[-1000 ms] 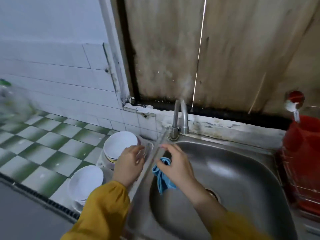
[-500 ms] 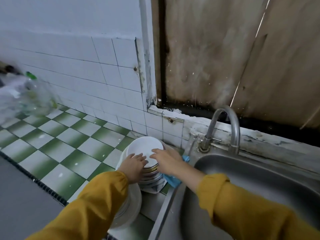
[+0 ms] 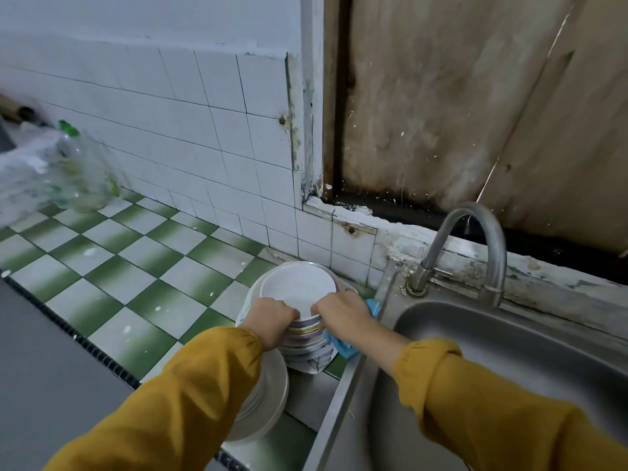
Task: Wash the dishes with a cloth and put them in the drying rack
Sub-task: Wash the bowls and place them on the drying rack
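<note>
A stack of bowls [image 3: 306,338] stands on the green-and-white tiled counter just left of the steel sink [image 3: 503,355]. Its top bowl [image 3: 297,287] is white and empty. My left hand [image 3: 272,317] grips the near left rim of that top bowl. My right hand [image 3: 343,316] grips the near right rim, with a blue cloth [image 3: 339,345] pressed under its palm. A stack of white plates [image 3: 268,399] sits closer to me, partly hidden by my left sleeve.
A curved steel tap [image 3: 465,246] stands at the back of the sink, with no water running. A clear plastic jar with a green lid [image 3: 81,168] and plastic bags sit far left on the counter. A tiled wall and a stained wooden board rise behind.
The view swung left from the sink to the bowls. My right hand carried the blue cloth out of the sink and joined my left hand on the top bowl's rim.
</note>
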Available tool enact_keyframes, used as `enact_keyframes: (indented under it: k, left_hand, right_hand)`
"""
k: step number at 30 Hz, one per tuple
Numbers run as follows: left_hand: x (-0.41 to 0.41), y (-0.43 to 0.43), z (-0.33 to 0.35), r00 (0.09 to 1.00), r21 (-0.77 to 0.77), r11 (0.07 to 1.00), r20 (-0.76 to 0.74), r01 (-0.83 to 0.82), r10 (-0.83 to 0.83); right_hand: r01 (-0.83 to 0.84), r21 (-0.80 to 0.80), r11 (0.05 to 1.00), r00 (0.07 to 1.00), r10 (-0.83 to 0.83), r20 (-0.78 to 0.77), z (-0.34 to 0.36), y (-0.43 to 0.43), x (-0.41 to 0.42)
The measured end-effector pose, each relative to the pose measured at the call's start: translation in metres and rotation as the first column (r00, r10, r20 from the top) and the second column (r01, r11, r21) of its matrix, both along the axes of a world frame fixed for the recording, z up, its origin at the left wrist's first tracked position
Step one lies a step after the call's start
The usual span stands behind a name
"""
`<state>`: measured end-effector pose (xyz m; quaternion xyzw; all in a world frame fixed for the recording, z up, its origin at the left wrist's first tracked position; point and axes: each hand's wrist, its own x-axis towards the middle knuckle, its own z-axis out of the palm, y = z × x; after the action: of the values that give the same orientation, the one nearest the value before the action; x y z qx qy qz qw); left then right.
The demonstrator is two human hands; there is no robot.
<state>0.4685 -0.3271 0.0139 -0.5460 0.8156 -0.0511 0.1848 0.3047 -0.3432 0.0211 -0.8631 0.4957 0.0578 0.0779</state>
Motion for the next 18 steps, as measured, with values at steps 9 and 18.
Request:
enact_keyframes:
  k: [9,18]
  left_hand:
    - [0.006,-0.006,0.003,0.988,-0.101,0.990,-0.112,0.098,-0.110]
    - [0.030,-0.003,-0.001,0.809,-0.338,0.939,-0.568,-0.059,-0.153]
  right_hand:
    - [0.057,0.080,0.995,0.970,-0.075,0.233,0.000,-0.001,-0.008]
    - [0.105,0.157,0.982,0.818,-0.175,0.548,-0.006,0.002,-0.016]
